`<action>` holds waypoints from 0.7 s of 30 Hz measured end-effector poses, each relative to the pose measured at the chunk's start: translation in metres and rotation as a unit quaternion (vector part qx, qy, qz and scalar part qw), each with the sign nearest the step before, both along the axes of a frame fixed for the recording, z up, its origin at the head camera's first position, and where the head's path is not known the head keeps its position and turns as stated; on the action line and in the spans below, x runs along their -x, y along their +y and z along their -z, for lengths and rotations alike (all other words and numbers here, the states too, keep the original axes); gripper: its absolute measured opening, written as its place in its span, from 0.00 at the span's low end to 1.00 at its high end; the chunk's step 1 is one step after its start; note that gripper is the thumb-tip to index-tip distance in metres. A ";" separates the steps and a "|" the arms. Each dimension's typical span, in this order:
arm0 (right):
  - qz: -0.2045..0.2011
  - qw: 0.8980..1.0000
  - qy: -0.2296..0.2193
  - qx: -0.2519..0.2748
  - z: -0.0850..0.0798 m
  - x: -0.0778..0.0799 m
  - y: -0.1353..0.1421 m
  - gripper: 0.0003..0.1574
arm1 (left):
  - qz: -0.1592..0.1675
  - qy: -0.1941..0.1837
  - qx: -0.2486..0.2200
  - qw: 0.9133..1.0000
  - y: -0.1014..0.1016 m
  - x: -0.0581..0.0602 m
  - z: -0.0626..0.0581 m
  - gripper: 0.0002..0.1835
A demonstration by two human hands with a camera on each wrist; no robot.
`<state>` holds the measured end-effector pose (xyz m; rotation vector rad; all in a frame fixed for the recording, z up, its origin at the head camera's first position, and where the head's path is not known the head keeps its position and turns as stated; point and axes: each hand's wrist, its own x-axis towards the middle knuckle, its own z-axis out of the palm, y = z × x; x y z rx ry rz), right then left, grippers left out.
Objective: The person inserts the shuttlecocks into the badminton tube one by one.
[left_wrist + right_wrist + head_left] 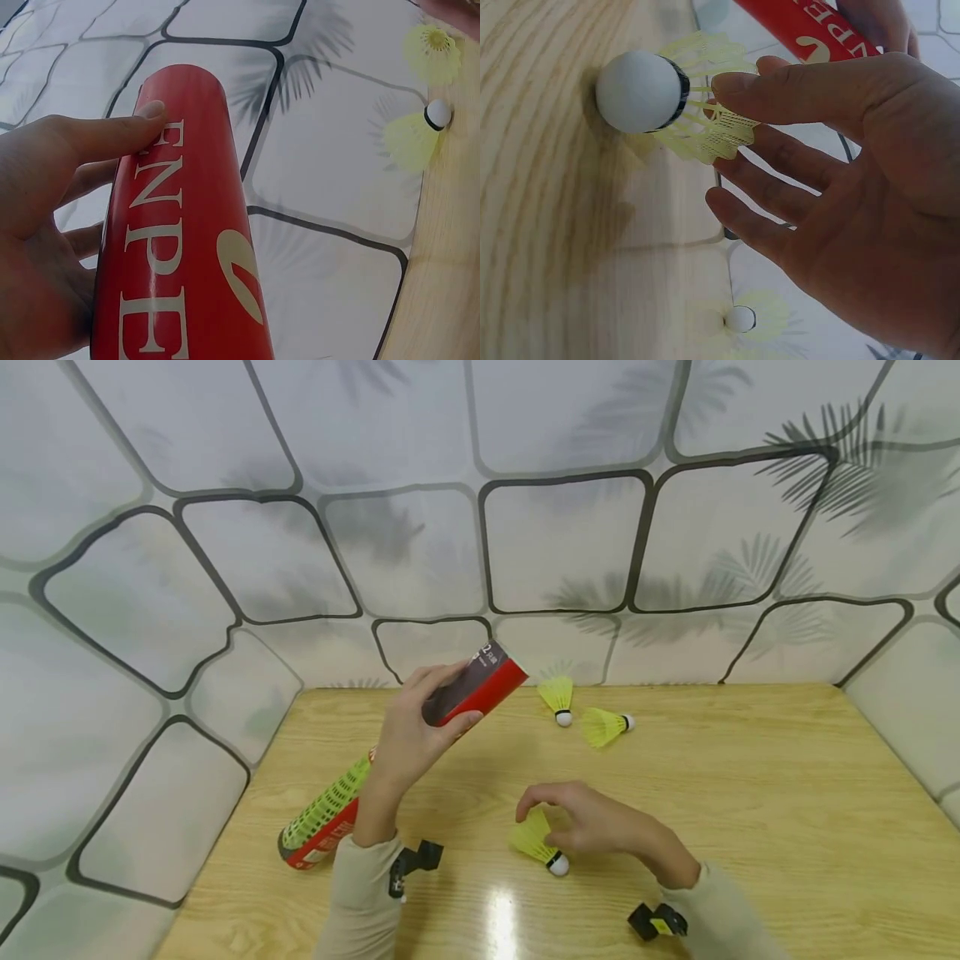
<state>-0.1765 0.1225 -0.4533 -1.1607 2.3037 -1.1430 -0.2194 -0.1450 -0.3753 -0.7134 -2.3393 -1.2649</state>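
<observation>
My left hand (411,732) grips the upper part of a long red and dark shuttlecock tube (486,687). The tube slants down to the left behind the wrist, and its mesh-like green section (327,806) shows past the forearm. Large white letters run along the red side of the tube (184,225) in the left wrist view. With thumb and fingers on either side, my right hand (588,818) pinches the skirt of a yellow shuttlecock (531,835). Its white cork (639,91) points toward the tabletop, close over it.
Two more yellow shuttlecocks lie near the back of the wooden table (712,802): one (557,695) by the wall and another (603,725) just right of it. A patterned backdrop (562,543) rises behind the table and along both sides.
</observation>
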 end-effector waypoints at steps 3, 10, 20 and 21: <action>0.001 1.000 -0.015 -0.009 0.002 0.000 -0.002 0.25 | -0.005 -0.003 -0.002 1.000 -0.003 0.001 0.000 0.33; 0.033 0.999 -0.009 -0.018 0.003 0.000 0.000 0.15 | -0.012 -0.005 0.002 1.000 -0.004 0.001 0.000 0.32; 0.042 0.999 -0.008 -0.006 0.006 0.002 0.005 0.09 | -0.017 -0.004 0.010 1.000 -0.003 0.000 0.000 0.33; 0.044 0.999 -0.008 -0.005 0.005 0.002 0.006 0.09 | -0.018 -0.004 0.011 1.000 -0.003 0.000 0.000 0.32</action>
